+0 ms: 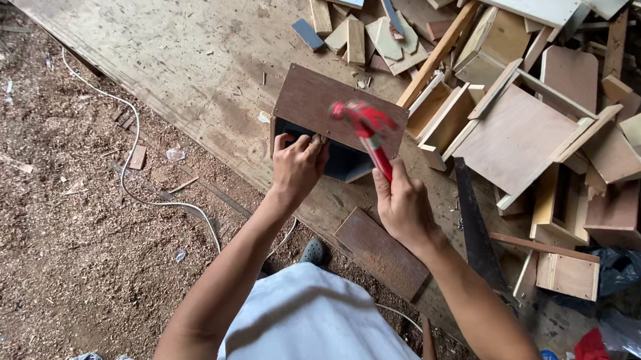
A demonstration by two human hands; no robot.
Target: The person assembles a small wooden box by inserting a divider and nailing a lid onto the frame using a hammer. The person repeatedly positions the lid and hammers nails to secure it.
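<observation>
My left hand point(297, 166) rests on the near upper edge of a small wooden box point(332, 115), fingers curled over the edge and pressed against it; whether they pinch anything small there cannot be told. The box lies on a large plywood sheet point(185, 56) on the floor, its dark brown panel facing up and its blue inner face visible below. My right hand point(403, 206) has its grip closed around the red handle of a hammer point(369, 131), whose blurred head is raised above the box panel. A loose brown board point(383, 253) lies near my right wrist. A pile of wood offcuts point(534, 113) lies to the right. A white cable point(135, 138) crosses the sawdust-covered ground at left.
</observation>
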